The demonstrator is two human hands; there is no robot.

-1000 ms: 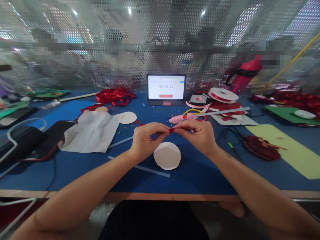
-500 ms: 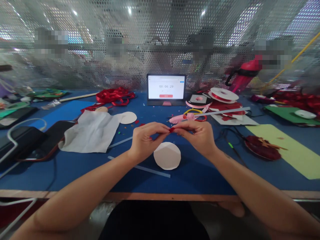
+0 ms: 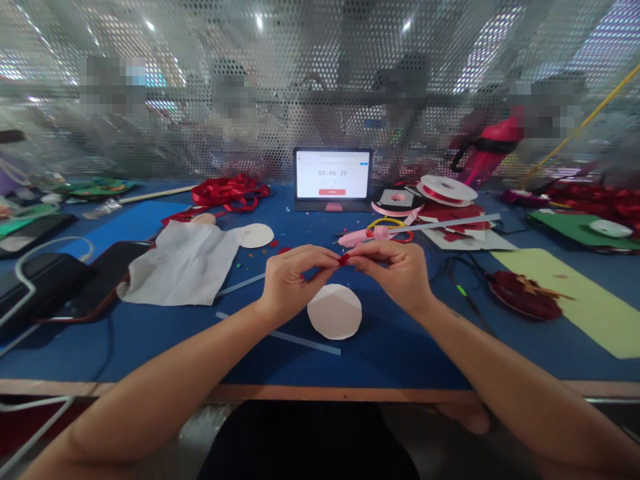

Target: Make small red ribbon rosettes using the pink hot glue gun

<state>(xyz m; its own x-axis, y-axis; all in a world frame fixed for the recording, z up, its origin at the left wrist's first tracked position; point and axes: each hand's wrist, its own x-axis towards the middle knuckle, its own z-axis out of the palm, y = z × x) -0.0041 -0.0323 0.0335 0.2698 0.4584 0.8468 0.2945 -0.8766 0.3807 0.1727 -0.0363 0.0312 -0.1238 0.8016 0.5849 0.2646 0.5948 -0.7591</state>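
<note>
Between the fingertips of both hands is a small red piece (image 3: 343, 260), perhaps ribbon. My left hand (image 3: 299, 279) pinches its left side, and my right hand (image 3: 393, 272) pinches its right side. Just below them a pale round disc (image 3: 335, 312) lies flat on the blue table. A translucent stick (image 3: 305, 343) lies partly under my left forearm. Beyond my right hand sits a pink glue gun (image 3: 361, 237) with a long clear stick, beside scissors with yellow and red handles (image 3: 387, 223).
At the left are a white cloth (image 3: 183, 263), a phone (image 3: 95, 283) and red ribbon (image 3: 230, 192). A tablet (image 3: 333, 175) stands at the back. Ribbon spools (image 3: 447, 190), a dark red round piece (image 3: 525, 295) and yellow-green paper (image 3: 590, 300) are on the right.
The small red piece has turned slightly between the fingertips. Both hands are in almost the same place.
</note>
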